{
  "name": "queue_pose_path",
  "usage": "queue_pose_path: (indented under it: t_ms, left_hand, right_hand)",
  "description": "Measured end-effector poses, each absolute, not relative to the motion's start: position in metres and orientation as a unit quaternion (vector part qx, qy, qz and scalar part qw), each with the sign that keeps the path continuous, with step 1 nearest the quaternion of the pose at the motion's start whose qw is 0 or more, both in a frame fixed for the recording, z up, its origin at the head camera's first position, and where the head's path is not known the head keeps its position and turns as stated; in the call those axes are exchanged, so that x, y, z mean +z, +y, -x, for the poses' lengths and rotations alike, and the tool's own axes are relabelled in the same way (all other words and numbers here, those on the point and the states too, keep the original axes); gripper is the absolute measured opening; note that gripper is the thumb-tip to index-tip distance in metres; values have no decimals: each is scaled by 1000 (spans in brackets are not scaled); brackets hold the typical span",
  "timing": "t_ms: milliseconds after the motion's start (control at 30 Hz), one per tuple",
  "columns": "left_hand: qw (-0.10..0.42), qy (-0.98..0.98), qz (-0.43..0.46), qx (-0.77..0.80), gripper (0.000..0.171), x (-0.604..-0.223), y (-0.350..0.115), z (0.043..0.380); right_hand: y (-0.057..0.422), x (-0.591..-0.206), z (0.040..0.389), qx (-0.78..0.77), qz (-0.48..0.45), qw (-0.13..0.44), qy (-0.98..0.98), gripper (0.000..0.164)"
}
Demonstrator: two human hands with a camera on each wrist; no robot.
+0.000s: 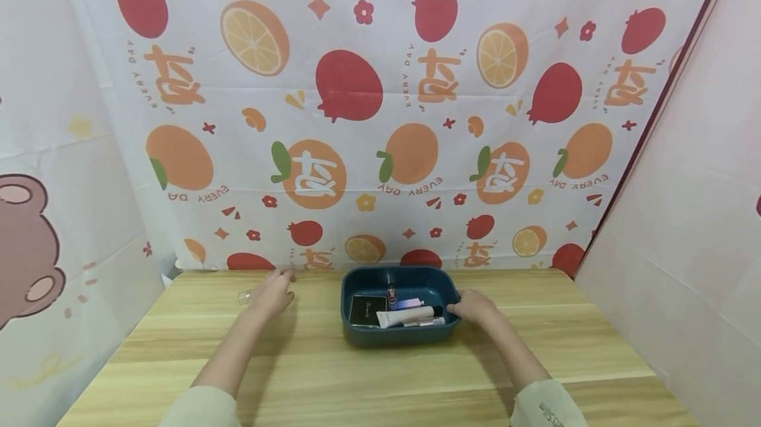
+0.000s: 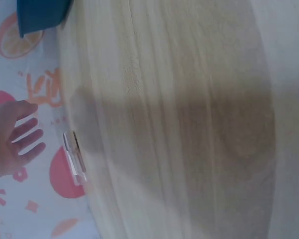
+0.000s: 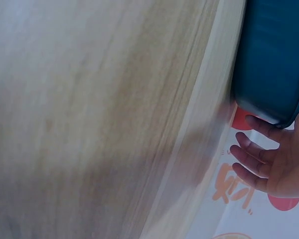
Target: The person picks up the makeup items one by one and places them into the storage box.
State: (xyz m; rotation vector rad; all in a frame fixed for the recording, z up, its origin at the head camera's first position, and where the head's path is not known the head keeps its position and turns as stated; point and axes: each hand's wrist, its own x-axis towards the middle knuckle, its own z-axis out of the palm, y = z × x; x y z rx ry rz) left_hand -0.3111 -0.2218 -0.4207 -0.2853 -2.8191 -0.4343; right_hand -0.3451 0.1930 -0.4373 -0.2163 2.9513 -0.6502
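My left hand [image 1: 272,293] is over the left part of the table, its fingers loose and holding nothing. Beside it lies a small clear tube [image 2: 75,162], partly hidden by the hand in the head view. At the right end of a dark blue plastic bin [image 1: 401,336], my right hand [image 1: 474,307] holds the rim. In the right wrist view the index finger lies against the bin's outer wall, the other fingers are spread, and the thumb is hidden. Inside the bin are a black flat box [image 1: 367,310], a white squeeze tube [image 1: 405,316] and several small cosmetics.
The wooden table [image 1: 357,387] reaches back to a fruit-print cloth [image 1: 380,169]. Pale cloth walls stand on the left [image 1: 71,149] and right [image 1: 684,229]. The bin sits near the table's back edge.
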Motion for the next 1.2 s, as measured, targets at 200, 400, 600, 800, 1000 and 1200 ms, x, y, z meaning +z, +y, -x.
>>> queue_pose_path:
  t_ms: [200, 400, 600, 800, 1000, 1200]
  left_hand:
    - [122, -976, 78, -161, 30, -428, -235, 313]
    - [135, -979, 70, -132, 33, -439, -247, 313]
    - [149, -982, 68, -96, 35, -453, -262, 317]
    - [132, -986, 54, -91, 26, -456, -276, 317]
    - [101, -989, 47, -98, 31, -459, -282, 315]
    - [124, -986, 62, -91, 33, -464, -290, 317]
  right_hand:
    - [193, -437, 345, -218, 69, 54, 972, 47]
    - [193, -437, 344, -216, 69, 51, 973, 46]
    - [193, -436, 343, -216, 67, 52, 973, 47]
    - [192, -438, 345, -214, 68, 55, 973, 48]
    - [196, -441, 348, -216, 72, 56, 972, 49]
    - [197, -443, 350, -212, 90, 42, 972, 43]
